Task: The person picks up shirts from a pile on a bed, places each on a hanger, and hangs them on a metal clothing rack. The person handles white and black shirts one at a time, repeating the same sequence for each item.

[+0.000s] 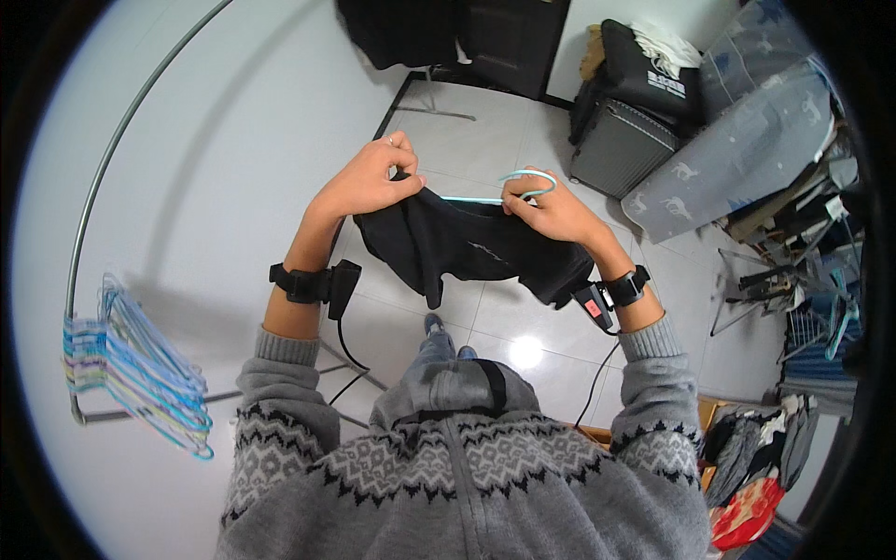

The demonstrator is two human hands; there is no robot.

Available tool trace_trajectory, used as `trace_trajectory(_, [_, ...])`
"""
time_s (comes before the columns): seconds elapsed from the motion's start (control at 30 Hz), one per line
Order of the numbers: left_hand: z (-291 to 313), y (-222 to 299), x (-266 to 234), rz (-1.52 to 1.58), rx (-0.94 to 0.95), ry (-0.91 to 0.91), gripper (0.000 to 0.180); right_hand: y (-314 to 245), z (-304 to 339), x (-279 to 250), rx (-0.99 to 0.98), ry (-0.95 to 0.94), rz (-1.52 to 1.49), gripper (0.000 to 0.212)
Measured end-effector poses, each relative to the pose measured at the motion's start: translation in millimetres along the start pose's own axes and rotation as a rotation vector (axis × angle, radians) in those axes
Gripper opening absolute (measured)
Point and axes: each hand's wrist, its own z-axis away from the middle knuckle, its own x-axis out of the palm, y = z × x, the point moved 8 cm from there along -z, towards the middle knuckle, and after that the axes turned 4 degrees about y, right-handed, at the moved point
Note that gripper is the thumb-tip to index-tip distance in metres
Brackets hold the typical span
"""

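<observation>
- Count: 1 black garment (467, 245), 1 light-blue hanger (476, 200) in hand, 2 black wrist straps (303, 283), 1 grey suitcase (623, 145).
- Bundle of mostly blue hangers (154, 373), below and left of left hand, well apart; overlapped, can't count. Metal rail (107, 149) curves up left of that hand.
- Suitcase beyond right hand, up and right; black bag (653, 70) on it, white cloth (667, 47) on top.
- Grey patterned cover (737, 159) right of right hand; clothes pile (761, 439) well below and right of it.
- In the way: garment hides most of the held hanger.
- Garment hangs between and below both hands.
- Left hand (369, 177): thumb and fingers pinched on garment's upper edge.
- Right hand (551, 207): fingers closed on hanger near its hook, garment edge against them.
</observation>
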Motion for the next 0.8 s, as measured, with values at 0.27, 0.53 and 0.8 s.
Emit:
trace_trajectory(0.27, [-74, -1, 3, 0.041, 0.204, -0.111, 0.027, 13, -59, -33, 0.27, -0.066, -0.122, 0.025])
trace_trajectory(0.53, [-119, -59, -67, 0.051, 0.233, -0.076, 0.036, 34, -139, -104, 0.289, 0.059, 0.078, 0.028])
trace_trajectory(0.8, [-155, -160, -114, -0.028, -0.009, 0.186, 0.038, 86, -211, -128, 0.371, 0.173, 0.024, 0.033])
